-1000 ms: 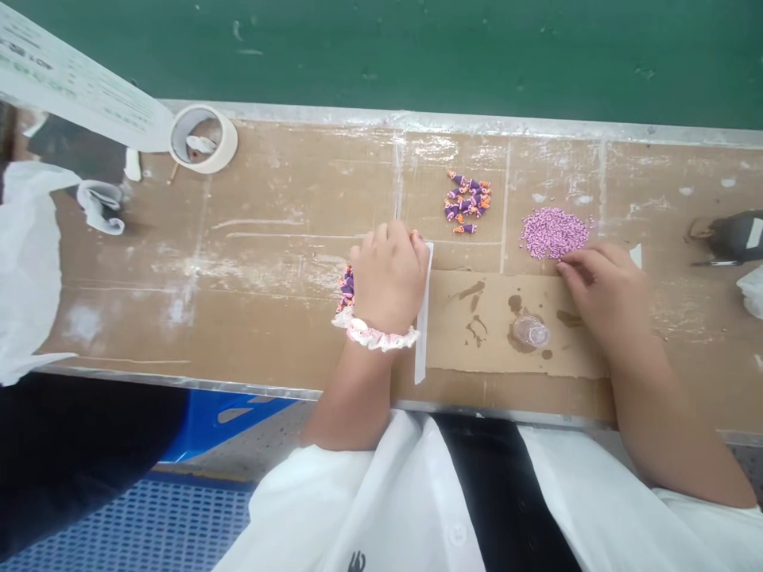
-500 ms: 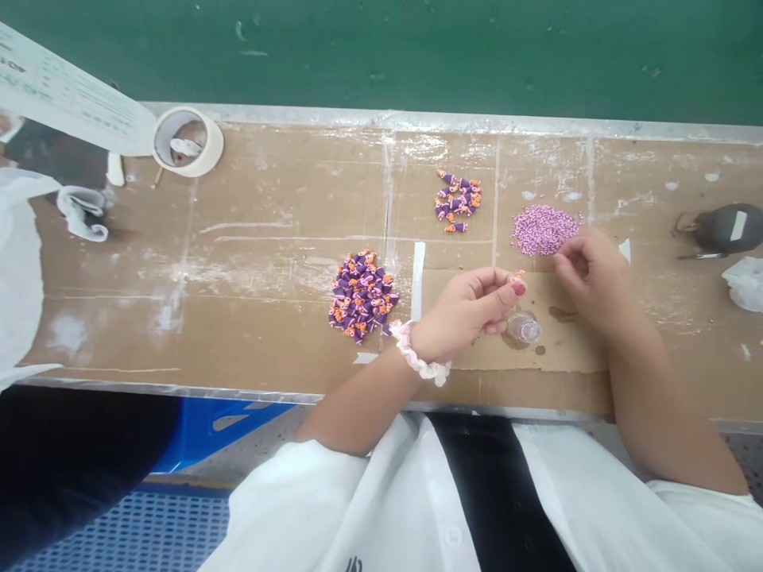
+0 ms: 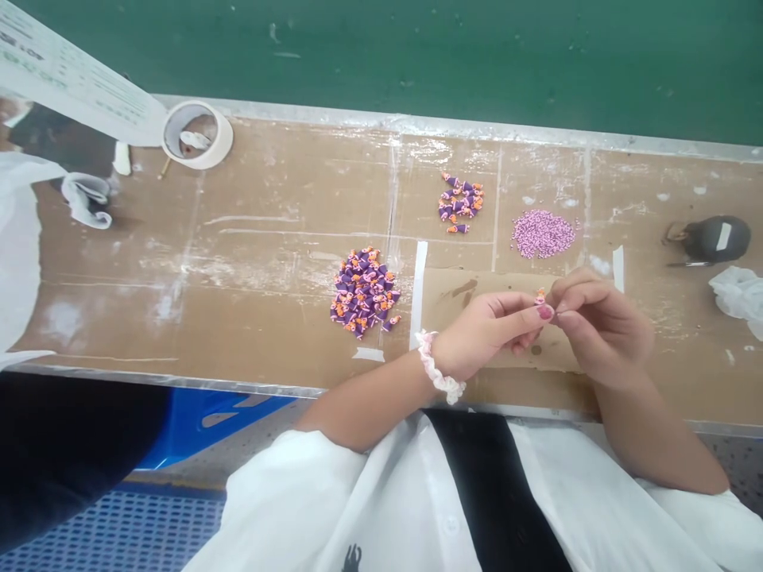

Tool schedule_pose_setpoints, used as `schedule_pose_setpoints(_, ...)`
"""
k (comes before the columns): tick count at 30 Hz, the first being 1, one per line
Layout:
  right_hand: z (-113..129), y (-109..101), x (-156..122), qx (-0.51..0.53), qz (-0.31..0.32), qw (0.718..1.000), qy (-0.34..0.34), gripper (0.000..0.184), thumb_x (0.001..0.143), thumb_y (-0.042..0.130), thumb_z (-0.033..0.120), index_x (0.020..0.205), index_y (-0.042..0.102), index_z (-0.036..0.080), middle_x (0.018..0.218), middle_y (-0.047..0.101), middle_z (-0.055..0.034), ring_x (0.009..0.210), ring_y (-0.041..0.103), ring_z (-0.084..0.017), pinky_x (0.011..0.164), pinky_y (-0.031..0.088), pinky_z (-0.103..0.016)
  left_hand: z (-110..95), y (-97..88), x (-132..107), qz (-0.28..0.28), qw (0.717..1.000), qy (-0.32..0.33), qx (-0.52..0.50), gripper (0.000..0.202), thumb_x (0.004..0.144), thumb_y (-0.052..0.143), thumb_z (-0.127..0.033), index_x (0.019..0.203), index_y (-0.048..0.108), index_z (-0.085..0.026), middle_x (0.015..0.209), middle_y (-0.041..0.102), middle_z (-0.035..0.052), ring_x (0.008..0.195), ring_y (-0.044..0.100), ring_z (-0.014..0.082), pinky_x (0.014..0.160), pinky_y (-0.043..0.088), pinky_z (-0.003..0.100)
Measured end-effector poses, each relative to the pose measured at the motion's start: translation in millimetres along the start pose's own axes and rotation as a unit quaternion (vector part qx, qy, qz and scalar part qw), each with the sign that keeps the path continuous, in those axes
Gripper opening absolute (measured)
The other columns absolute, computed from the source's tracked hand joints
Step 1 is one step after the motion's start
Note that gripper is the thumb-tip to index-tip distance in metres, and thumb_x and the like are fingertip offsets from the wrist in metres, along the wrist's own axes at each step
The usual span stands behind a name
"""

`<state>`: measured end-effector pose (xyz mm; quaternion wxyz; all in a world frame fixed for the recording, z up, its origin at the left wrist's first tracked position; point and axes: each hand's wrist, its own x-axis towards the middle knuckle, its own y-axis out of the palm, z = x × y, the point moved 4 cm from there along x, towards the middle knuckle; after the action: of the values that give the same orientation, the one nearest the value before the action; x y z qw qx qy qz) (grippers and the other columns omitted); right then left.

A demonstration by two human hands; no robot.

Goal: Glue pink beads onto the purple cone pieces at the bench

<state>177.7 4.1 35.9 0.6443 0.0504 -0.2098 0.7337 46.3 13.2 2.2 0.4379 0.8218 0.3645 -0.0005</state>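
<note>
Between thumb and forefinger of my left hand [image 3: 492,330] is a small figurine [image 3: 540,295]. Its orange top pokes up past the fingertips, and the rest is covered by them. My right hand [image 3: 605,326] is closed in a pinch right against it, fingertips meeting those of my left. Whatever the right fingers pinch is too small or hidden to make out. Both hands are above a piece of cardboard [image 3: 456,290] with damp-looking stains. Beyond them lies a heap of tiny pink pieces [image 3: 542,233]. Left of my left hand is a pile of purple and orange figurines [image 3: 362,294].
A smaller group of figurines [image 3: 461,202] lies farther back. A tape roll [image 3: 220,143] and a white paper sheet [image 3: 77,75] are at the far left. To the right are a black rounded object [image 3: 718,238] and crumpled clear plastic [image 3: 742,298]. White tape strips [image 3: 419,286] mark the table.
My right hand has come from the pink heap, leftward and nearer, to meet my left hand. My left hand has shifted slightly right with the figurine. The small clear cup is now hidden.
</note>
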Motion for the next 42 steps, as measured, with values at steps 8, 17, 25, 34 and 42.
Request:
schedule_pose_setpoints(8, 2, -2, -1, -0.043, 0.006, 0.999, -0.026, 0.010, 0.084, 0.063, 0.013, 0.089, 0.062, 0.022, 0.077, 0.058, -0.0026, 0.069, 0.056, -0.016, 0.058, 0.046, -0.030, 3, -1.5, 2, -0.013, 1.000, 0.005, 0.001, 0.037, 0.074, 0.075, -0.047, 0.075, 0.061, -0.013, 0.058, 0.046, -0.0049, 0.056, 0.043, 0.0050, 0.055, 0.034, 0.022)
schedule_pose_setpoints(17, 5, -5, -4, -0.097, -0.021, 0.993, -0.057, 0.024, 0.079, 0.068, 0.010, 0.096, 0.069, 0.027, 0.081, 0.064, -0.0030, 0.067, 0.059, -0.018, 0.057, 0.048, -0.034, -6, 0.2, -1, -0.048, 0.998, 0.044, 0.002, 0.037, 0.067, 0.080, -0.044, 0.071, 0.060, -0.013, 0.059, 0.050, -0.0053, 0.057, 0.045, 0.0038, 0.058, 0.042, 0.020)
schedule_pose_setpoints(25, 9, -2, -7, -0.101, -0.074, 0.992, -0.030, 0.026, 0.077, 0.070, 0.009, 0.095, 0.068, 0.028, 0.083, 0.063, -0.0026, 0.071, 0.060, -0.018, 0.056, 0.047, -0.032, -6, -1.0, -3, -0.075, 0.987, 0.125, 0.063, 0.035, 0.072, 0.076, -0.046, 0.077, 0.061, -0.015, 0.069, 0.058, -0.0011, 0.063, 0.054, 0.0077, 0.062, 0.049, 0.023)
schedule_pose_setpoints(34, 13, 0, -6, -0.093, -0.043, 0.994, -0.036, 0.020, 0.078, 0.067, 0.008, 0.089, 0.065, 0.025, 0.079, 0.062, -0.0026, 0.069, 0.059, -0.017, 0.057, 0.046, -0.032, -19, 3.6, -12, -0.099, 0.918, 0.274, 0.269, 0.015, 0.083, 0.064, -0.029, 0.076, 0.061, -0.017, 0.075, 0.062, 0.0008, 0.063, 0.050, 0.0072, 0.062, 0.043, 0.022)
schedule_pose_setpoints(42, 12, -3, -1, -0.076, 0.035, 0.996, -0.010, 0.016, 0.081, 0.062, 0.008, 0.086, 0.061, 0.024, 0.076, 0.059, -0.0023, 0.066, 0.056, -0.016, 0.055, 0.046, -0.031, -29, 5.2, -14, -0.082, 0.859, 0.300, 0.407, 0.013, 0.085, 0.059, -0.027, 0.077, 0.061, -0.018, 0.068, 0.059, -0.0007, 0.060, 0.049, 0.0085, 0.063, 0.042, 0.023)
